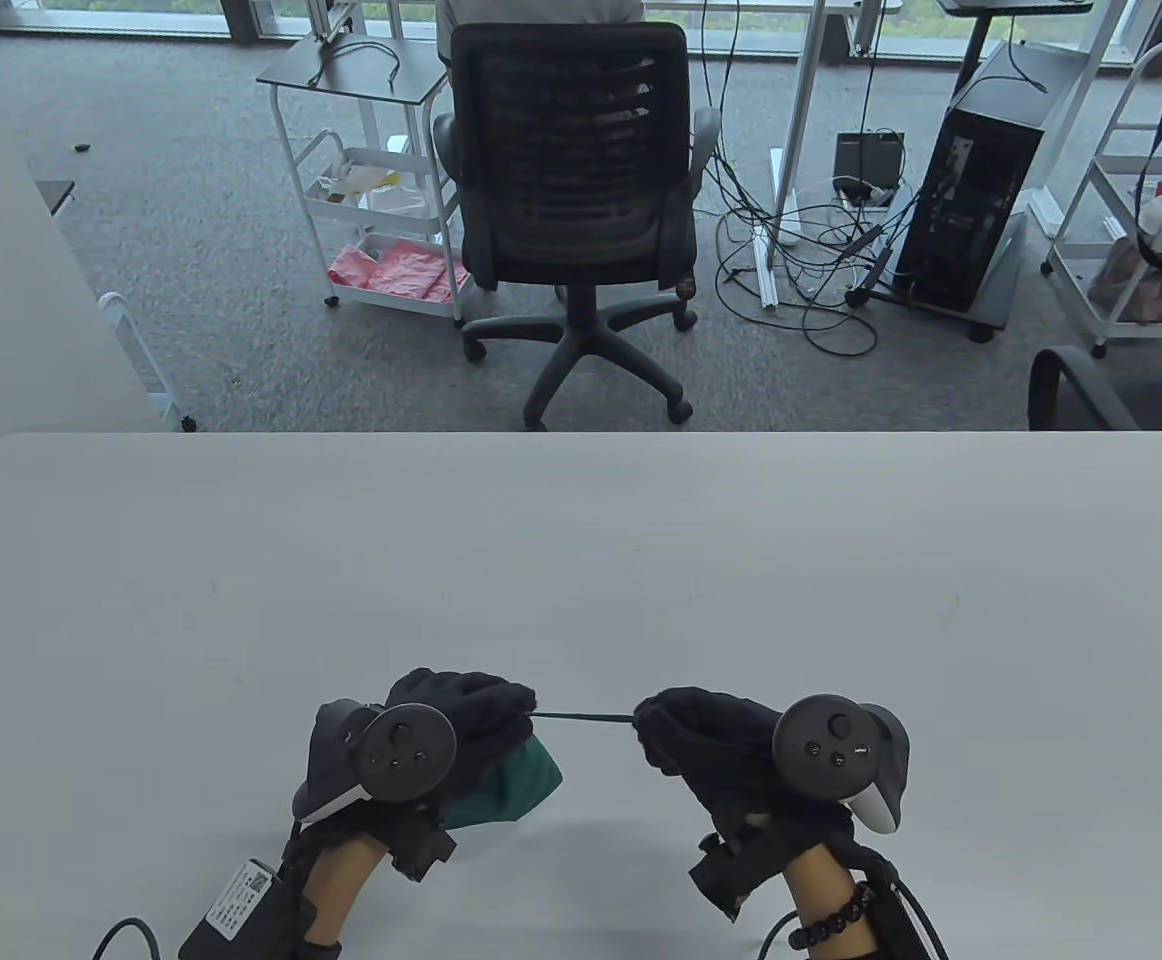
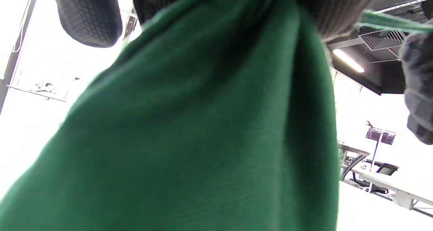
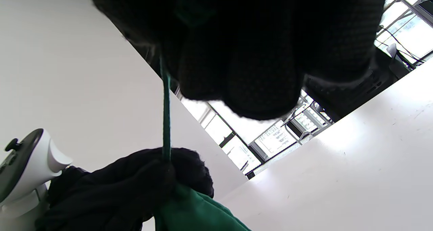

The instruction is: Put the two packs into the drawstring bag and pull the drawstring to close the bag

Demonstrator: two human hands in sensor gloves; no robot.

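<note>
A green drawstring bag (image 1: pixel 513 790) hangs under my left hand (image 1: pixel 471 712), which grips its gathered neck just above the table. The green cloth (image 2: pixel 203 129) fills the left wrist view. A thin green drawstring (image 1: pixel 583 716) runs taut from the bag's neck to my right hand (image 1: pixel 686 735), whose curled fingers pinch its end. In the right wrist view the drawstring (image 3: pixel 166 116) stretches from my right fingers (image 3: pixel 250 72) to the left hand (image 3: pixel 135 187) on the bag (image 3: pixel 196 214). No packs are in sight.
The white table (image 1: pixel 581 560) stretches ahead of both hands. Beyond its far edge stand a black office chair (image 1: pixel 576 190), a white cart (image 1: pixel 371 190) and a computer tower (image 1: pixel 981 180) with cables on the floor.
</note>
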